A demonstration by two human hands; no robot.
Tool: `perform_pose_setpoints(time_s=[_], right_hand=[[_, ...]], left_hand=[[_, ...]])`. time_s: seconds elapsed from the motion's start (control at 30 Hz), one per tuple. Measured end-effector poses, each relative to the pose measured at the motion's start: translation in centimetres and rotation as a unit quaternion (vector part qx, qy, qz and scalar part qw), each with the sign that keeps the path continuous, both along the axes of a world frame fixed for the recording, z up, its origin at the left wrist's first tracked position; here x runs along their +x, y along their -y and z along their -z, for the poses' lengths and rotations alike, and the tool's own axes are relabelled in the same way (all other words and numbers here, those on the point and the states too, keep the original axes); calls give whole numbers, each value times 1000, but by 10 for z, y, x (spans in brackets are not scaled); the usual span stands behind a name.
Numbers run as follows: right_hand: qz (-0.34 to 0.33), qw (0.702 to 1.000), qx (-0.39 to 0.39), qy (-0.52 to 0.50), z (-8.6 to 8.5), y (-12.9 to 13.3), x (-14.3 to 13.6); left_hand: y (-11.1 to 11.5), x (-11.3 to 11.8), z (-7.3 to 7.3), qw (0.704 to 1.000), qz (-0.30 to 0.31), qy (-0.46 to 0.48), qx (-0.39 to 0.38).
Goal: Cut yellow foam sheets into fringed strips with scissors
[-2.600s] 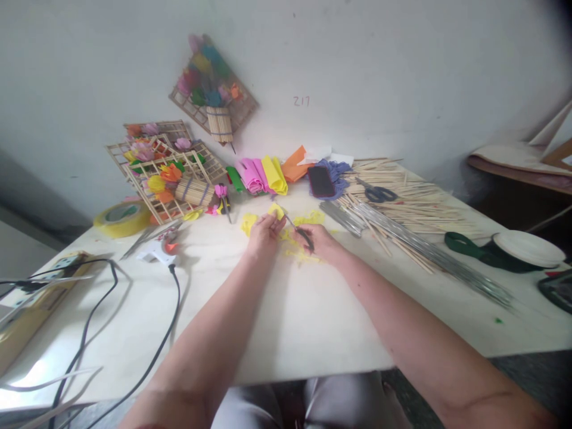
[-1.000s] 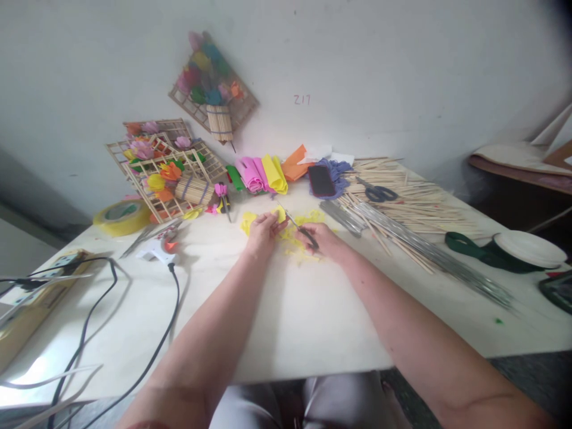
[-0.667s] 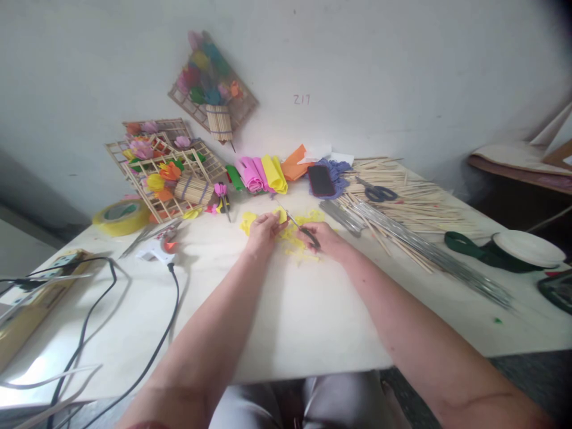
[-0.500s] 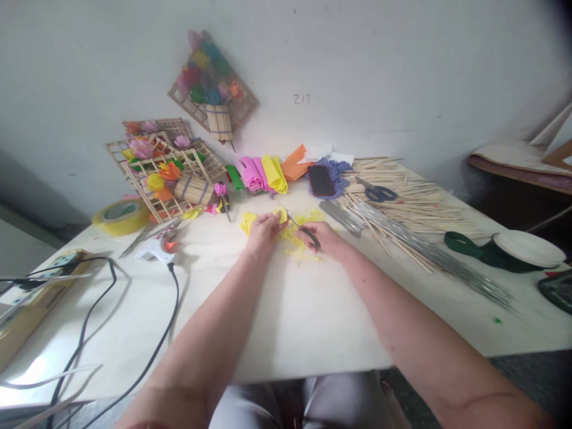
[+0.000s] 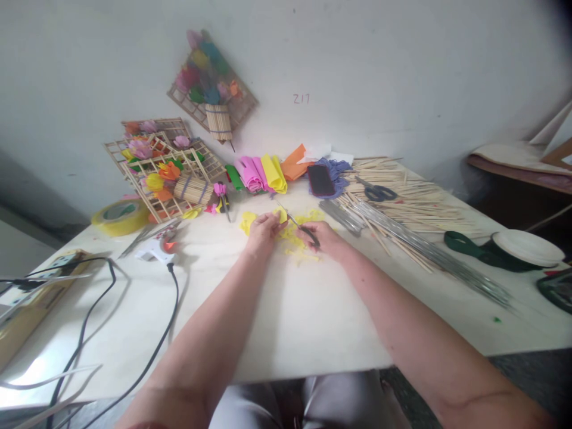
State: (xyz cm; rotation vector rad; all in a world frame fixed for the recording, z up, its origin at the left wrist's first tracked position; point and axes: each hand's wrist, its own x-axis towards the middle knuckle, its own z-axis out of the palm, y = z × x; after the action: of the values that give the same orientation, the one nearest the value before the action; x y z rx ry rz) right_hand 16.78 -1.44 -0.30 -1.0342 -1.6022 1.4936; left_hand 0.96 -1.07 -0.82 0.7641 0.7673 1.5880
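Observation:
Between the fingers of my left hand (image 5: 263, 231) is a small yellow paper piece (image 5: 281, 214). My right hand (image 5: 320, 237) grips dark-handled scissors (image 5: 309, 235), their blades pointing up and left at the edge of the yellow piece. Thin yellow scraps (image 5: 297, 247) lie on the white table under and around both hands. More yellow cut pieces (image 5: 246, 221) rest just left of my left hand. Whether the blades are apart is too small to tell.
Behind my hands are crepe paper rolls (image 5: 252, 173) and a phone (image 5: 320, 180). Sticks (image 5: 402, 205), wires (image 5: 429, 256) and other scissors (image 5: 379, 192) lie right. Flower frames (image 5: 165, 173), tape (image 5: 120, 217), a glue gun (image 5: 156, 250) and cables (image 5: 176, 304) are left.

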Motion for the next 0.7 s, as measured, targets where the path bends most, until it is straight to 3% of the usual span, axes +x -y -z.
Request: perform_pose_setpoints(time_s=[0.7], right_hand=[[-9, 1000, -1, 6, -5, 1, -1]], left_hand=[[0, -2, 0, 1000, 2, 13, -5]])
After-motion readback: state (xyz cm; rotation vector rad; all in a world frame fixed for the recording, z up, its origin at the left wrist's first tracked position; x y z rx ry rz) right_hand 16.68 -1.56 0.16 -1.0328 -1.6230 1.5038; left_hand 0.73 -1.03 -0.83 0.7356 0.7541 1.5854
